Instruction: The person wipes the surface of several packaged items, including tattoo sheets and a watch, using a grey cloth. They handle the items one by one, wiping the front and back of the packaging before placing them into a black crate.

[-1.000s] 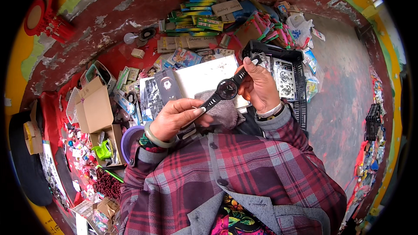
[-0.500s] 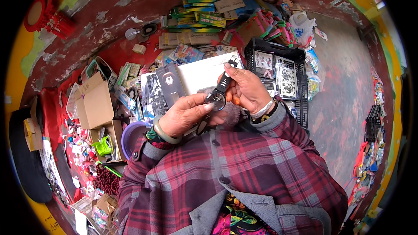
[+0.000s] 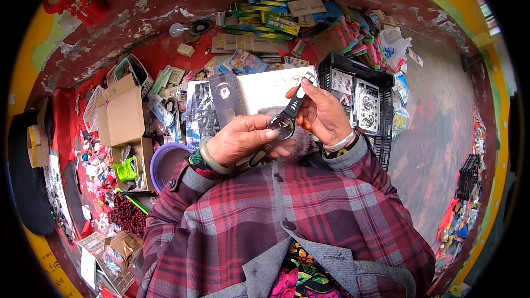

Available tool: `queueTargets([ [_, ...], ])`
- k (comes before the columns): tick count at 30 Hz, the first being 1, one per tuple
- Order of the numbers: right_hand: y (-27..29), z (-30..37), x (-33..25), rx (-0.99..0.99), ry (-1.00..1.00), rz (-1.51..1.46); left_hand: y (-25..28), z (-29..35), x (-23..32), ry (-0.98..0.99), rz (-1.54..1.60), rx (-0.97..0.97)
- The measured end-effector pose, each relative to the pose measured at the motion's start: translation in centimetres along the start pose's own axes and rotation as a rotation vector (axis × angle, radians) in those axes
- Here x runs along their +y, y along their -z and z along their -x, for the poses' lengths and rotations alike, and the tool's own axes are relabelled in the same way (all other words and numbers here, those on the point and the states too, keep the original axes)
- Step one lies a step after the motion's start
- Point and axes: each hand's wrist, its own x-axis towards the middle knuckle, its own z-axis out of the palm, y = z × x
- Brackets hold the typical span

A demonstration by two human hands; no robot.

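A black wristwatch with a round dark face is held between both hands in front of my chest. My left hand pinches the watch case, its thumb lying on the edge of the face. My right hand grips the upper strap near its buckle end, which points up and away. The lower strap hangs below the left fingers, partly hidden. Just beyond the hands lie a white board and a dark flat box with a watch pictured on it.
A black plastic crate with patterned sheets stands at the right. To the left are a purple basin and an open cardboard box. Stacked yellow-green boxes lie along the far wall. Small goods cover the red cloth at left.
The whole view has shifted slightly, so surroundings sit a little farther right at the top. Both hands keep hold of the watch, whose upper strap now shows its inner side more.
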Motion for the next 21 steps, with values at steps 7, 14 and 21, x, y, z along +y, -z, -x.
queueTargets([
  [7,-0.1,0.0,0.0,0.001,-0.002,-0.014,0.4,0.0,-0.4,-0.029,-0.005,-0.019],
  [14,0.6,0.0,-0.4,-0.044,0.091,-0.073,0.3,-0.3,-0.6,-0.023,0.09,0.071],
  [21,1.8,-0.8,0.6,-0.039,0.121,-0.11,0.7,-0.6,-1.1,-0.036,0.134,0.044],
])
